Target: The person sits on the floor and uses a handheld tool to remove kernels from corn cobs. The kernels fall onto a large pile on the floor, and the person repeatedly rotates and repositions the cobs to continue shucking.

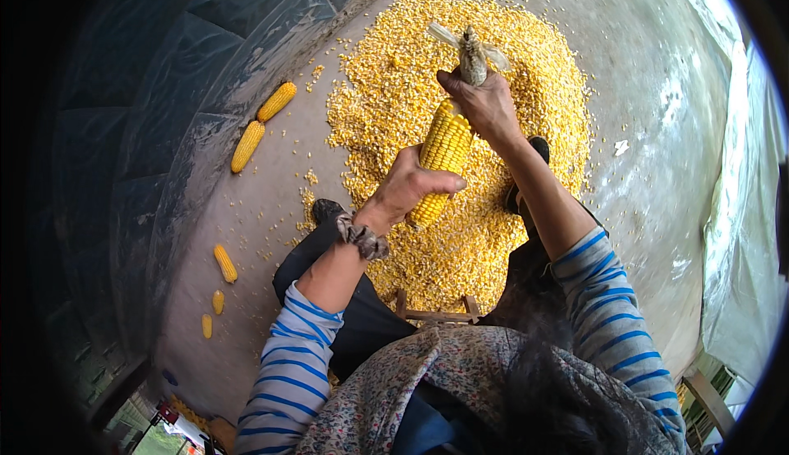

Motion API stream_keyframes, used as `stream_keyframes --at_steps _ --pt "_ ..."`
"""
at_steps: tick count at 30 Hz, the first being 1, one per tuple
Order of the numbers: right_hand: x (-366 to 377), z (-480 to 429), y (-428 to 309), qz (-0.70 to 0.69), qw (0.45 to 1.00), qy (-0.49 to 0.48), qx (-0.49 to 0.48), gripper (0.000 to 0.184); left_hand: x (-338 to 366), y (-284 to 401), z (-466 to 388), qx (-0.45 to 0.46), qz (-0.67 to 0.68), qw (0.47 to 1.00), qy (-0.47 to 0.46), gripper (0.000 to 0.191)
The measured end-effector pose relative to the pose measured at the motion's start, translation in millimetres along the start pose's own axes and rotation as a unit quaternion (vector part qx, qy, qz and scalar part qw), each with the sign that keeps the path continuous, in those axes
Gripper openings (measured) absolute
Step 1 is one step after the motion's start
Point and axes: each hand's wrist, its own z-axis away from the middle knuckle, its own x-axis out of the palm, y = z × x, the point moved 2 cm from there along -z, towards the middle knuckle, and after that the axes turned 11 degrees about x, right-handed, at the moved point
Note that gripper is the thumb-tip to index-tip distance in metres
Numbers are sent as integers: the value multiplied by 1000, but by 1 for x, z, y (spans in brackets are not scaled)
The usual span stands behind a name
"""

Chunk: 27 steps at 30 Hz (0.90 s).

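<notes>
My left hand (pixel 410 184) grips a thick ear of yellow corn (pixel 445 147), its thumb laid across the kernels. The ear slants up towards my right hand (pixel 490 110), and a pale patch shows at its upper end, close to the palm. Wrapped in my right fist is what looks like a dry, bare corn cob (pixel 473 63), with pale husk leaves sticking out at its top. Below both hands spreads a wide heap of loose corn kernels (pixel 394 91). The fingers of my right hand are partly hidden.
Two ears of corn (pixel 248 147) lie end to end by the dark plastic sheeting (pixel 185 85) on the left. Nearer, a smaller ear (pixel 225 264) and two short pieces (pixel 218 302) rest on the concrete floor (pixel 635 208). Wooden bars (pixel 439 316) show between my legs.
</notes>
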Motion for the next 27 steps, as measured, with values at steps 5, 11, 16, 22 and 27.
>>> stream_keyframes --at_steps 5,11,16,22,27 --pt "-16 6 -20 -43 978 -169 112 43 -6 8 2 4 38 999 18 30" --pt "11 10 -2 109 980 -139 -91 48 -8 -13 -7 82 -89 993 12 32" --pt "11 12 -1 -29 999 -6 -22 24 -5 -9 3 -8 -16 1000 -16 34" --pt "-12 9 -17 -60 992 -91 68 54 -3 6 0 5 12 1000 -10 34" --pt "7 26 -28 53 975 -214 42 46 -17 -23 -7 134 -229 962 61 41"
